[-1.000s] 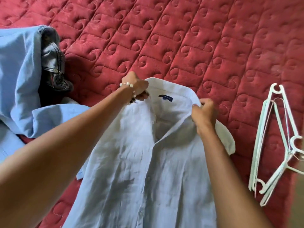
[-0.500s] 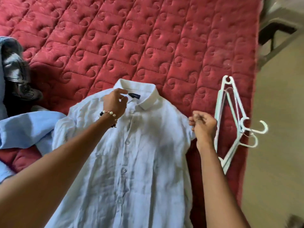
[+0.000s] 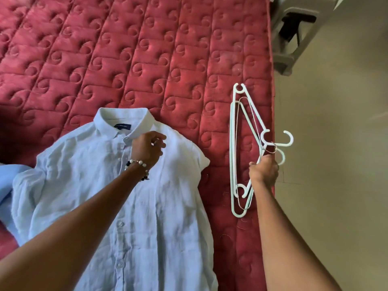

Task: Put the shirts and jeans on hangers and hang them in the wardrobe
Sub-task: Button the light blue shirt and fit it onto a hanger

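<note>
A pale blue button-up shirt (image 3: 147, 206) lies flat on the red quilted bed (image 3: 147, 59), collar away from me. My left hand (image 3: 147, 150), with a bead bracelet on the wrist, hovers over the shirt just below the collar, fingers loosely curled and holding nothing. A stack of white plastic hangers (image 3: 235, 154) lies near the bed's right edge, hooks pointing right. My right hand (image 3: 264, 171) grips the hangers at the neck, just below the hooks.
Another blue garment (image 3: 8, 177) shows at the left edge, partly under the shirt's sleeve. Beyond the bed's right edge is beige floor (image 3: 336, 164), with a grey plastic piece of furniture (image 3: 294, 38) at the top right.
Both hands let go of the shirt's collar and it now lies flat. My right hand moved right and took hold of the hangers. The view swung right, leaving the jeans out of frame.
</note>
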{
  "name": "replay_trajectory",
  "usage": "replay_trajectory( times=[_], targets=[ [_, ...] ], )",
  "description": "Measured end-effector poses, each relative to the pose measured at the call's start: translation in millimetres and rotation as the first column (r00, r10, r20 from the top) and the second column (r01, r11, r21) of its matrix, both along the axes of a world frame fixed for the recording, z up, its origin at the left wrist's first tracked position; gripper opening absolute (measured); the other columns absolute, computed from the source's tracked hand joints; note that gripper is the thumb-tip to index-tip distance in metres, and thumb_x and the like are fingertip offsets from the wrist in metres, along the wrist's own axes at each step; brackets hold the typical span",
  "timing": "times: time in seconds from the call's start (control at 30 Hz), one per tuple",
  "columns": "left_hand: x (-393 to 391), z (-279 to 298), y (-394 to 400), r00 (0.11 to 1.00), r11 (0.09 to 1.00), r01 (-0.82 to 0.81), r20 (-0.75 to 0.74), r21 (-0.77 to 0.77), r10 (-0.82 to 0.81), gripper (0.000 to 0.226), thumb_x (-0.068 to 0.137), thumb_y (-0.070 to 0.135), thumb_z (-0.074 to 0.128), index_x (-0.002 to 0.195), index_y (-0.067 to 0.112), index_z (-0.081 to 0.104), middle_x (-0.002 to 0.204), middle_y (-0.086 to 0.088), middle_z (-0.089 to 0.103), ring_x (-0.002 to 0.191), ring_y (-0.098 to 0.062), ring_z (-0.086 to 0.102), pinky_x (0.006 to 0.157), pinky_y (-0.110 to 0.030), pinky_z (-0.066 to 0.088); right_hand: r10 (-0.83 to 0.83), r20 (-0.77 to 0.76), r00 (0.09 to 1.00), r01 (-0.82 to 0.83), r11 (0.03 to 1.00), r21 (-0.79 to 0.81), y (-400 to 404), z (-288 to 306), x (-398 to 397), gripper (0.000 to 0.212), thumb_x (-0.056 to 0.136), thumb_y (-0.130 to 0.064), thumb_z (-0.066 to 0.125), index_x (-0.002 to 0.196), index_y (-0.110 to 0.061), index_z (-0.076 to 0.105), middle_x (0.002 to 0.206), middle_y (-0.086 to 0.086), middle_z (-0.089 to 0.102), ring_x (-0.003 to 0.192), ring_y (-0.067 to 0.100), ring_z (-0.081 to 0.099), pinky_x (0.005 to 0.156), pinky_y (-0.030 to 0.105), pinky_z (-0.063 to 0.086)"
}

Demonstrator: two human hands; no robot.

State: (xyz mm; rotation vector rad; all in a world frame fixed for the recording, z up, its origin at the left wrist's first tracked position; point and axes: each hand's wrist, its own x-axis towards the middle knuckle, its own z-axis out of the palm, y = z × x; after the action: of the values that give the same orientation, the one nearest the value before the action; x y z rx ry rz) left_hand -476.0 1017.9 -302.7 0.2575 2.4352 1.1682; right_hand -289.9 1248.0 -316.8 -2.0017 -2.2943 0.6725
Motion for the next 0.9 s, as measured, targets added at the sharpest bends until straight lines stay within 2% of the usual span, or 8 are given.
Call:
replay_trajectory(
  times=[0.07, 0.27, 0.33, 0.47, 0.57, 0.7, 0.8, 0.9],
  targets=[
    [2, -1, 2, 1.000, 1.000, 0.002, 0.001, -0.001, -0.002, 0.026, 0.087, -0.002, 0.046, 0.091, 0.010, 0.068, 0.074, -0.006, 0.068, 0.049, -0.012, 0.061, 0.039, -0.009, 0.038, -0.020, -0.005, 1.000, 0.021, 1.000, 0.011, 0, -6, 4, 0.040, 0.081, -0.014, 0.074, 0.113, 0.002, 0.056, 0.112, 0.025, 0.061, 0.104, 0.041, 0.059, 0.085, 0.045, 0.050],
    [6, -6, -3, 1.000, 1.000, 0.004, 0.009, -0.013, -0.004, 0.025, 0.089, 0.000, 0.048, 0.087, 0.015, 0.068, 0.071, -0.002, 0.069, 0.044, -0.004, 0.060, 0.040, -0.012, 0.042, -0.079, -0.067, 0.995, 0.081, 0.996, 0.032, 1, -5, 13, 0.017, 0.085, -0.010, 0.068, 0.100, -0.001, 0.071, 0.099, 0.021, 0.070, 0.095, 0.039, 0.064, 0.071, 0.036, 0.050],
    [9, -6, -3, 1.000, 1.000, 0.005, 0.009, -0.025, -0.005, 0.025, 0.089, 0.001, 0.049, 0.086, 0.016, 0.068, 0.071, -0.002, 0.069, 0.045, -0.006, 0.061, 0.041, -0.012, 0.042, -0.058, -0.063, 0.996, 0.059, 0.998, 0.015, -2, -4, 11, 0.018, 0.085, -0.011, 0.069, 0.100, -0.001, 0.070, 0.099, 0.021, 0.070, 0.095, 0.038, 0.065, 0.072, 0.035, 0.050],
    [15, -5, 1, 0.999, 1.000, 0.019, 0.031, -0.012, -0.019, 0.023, 0.089, -0.002, 0.048, 0.092, 0.006, 0.070, 0.074, -0.008, 0.070, 0.053, -0.019, 0.063, 0.040, -0.011, 0.041, -0.019, -0.040, 0.999, 0.019, 1.000, 0.002, -11, -6, 12, 0.037, 0.081, -0.011, 0.075, 0.110, 0.002, 0.057, 0.106, 0.024, 0.063, 0.099, 0.040, 0.062, 0.080, 0.044, 0.052],
    [17, -4, 5, 0.998, 0.999, 0.043, 0.035, -0.012, -0.042, 0.024, 0.089, -0.002, 0.047, 0.092, 0.008, 0.070, 0.075, -0.007, 0.070, 0.054, -0.018, 0.063, 0.041, -0.010, 0.040, -0.007, -0.035, 0.999, 0.009, 0.999, 0.040, -12, -8, 18, 0.030, 0.084, -0.007, 0.071, 0.110, 0.004, 0.059, 0.106, 0.025, 0.065, 0.099, 0.041, 0.063, 0.079, 0.042, 0.051],
    [21, -5, 6, 0.998, 0.998, 0.057, 0.027, -0.020, -0.056, 0.024, 0.090, 0.001, 0.048, 0.091, 0.012, 0.070, 0.075, -0.004, 0.071, 0.050, -0.009, 0.063, 0.042, -0.009, 0.040, -0.052, -0.057, 0.997, 0.054, 0.998, 0.036, -12, -8, 26, 0.019, 0.085, -0.014, 0.072, 0.099, -0.002, 0.071, 0.098, 0.021, 0.070, 0.093, 0.040, 0.065, 0.073, 0.041, 0.054],
    [24, -5, 6, 0.998, 0.998, 0.054, 0.036, -0.014, -0.054, 0.024, 0.091, 0.000, 0.049, 0.093, 0.010, 0.070, 0.077, -0.006, 0.071, 0.056, -0.016, 0.065, 0.042, -0.009, 0.041, -0.101, -0.135, 0.986, 0.105, 0.994, 0.027, -13, -7, 30, 0.012, 0.087, -0.014, 0.069, 0.091, -0.003, 0.072, 0.095, 0.019, 0.072, 0.091, 0.039, 0.066, 0.073, 0.038, 0.053],
    [25, -4, 7, 0.998, 0.998, 0.055, 0.044, -0.009, -0.055, 0.023, 0.091, 0.000, 0.049, 0.094, 0.008, 0.070, 0.078, -0.008, 0.071, 0.056, -0.016, 0.064, 0.042, -0.008, 0.040, -0.075, -0.136, 0.988, 0.079, 0.997, 0.022, -14, -9, 29, 0.013, 0.088, -0.013, 0.068, 0.091, -0.001, 0.073, 0.096, 0.019, 0.072, 0.093, 0.039, 0.066, 0.077, 0.038, 0.052]
  ],
)
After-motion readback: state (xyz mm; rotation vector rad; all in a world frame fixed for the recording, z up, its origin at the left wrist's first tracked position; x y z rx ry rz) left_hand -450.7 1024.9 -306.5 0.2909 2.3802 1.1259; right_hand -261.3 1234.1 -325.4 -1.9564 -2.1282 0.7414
